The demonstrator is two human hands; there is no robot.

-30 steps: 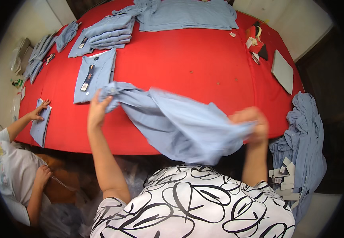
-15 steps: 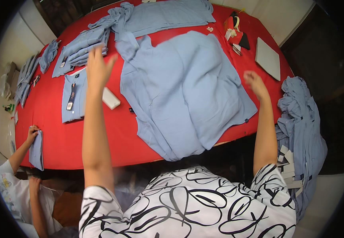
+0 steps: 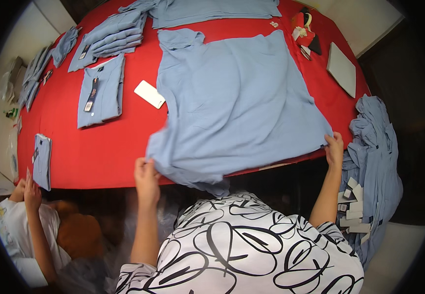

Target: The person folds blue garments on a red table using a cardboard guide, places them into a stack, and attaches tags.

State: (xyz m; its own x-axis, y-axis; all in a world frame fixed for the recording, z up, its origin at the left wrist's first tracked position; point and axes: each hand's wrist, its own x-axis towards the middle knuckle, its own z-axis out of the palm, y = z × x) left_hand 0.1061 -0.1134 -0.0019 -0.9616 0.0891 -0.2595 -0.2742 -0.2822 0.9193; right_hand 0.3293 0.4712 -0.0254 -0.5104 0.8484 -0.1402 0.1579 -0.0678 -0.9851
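A light blue shirt (image 3: 242,98) lies spread over the red table (image 3: 119,161), with soft creases across its body and its near edge hanging past the table's front. My left hand (image 3: 147,175) pinches the shirt's near left corner. At the near right corner, my right hand (image 3: 334,146) grips the fabric between thumb and fingers. A white rectangular card or block (image 3: 149,94) rests just left of the shirt. Further left is a folded blue shirt (image 3: 100,93) with a dark hang tag (image 3: 93,93) on its front.
Stacked folded shirts (image 3: 117,36) lie at the far left, more blue cloth (image 3: 212,12) at the back. A grey flat panel (image 3: 341,71) and a red box (image 3: 304,30) are at right. Tagged garments (image 3: 374,161) hang beside the table. Another person's hands (image 3: 28,191) are near a folded garment (image 3: 42,161).
Both my hands came down toward me and now hold the shirt's near corners. The billowing cloth has settled flatter. The other person's hand has left the small folded garment.
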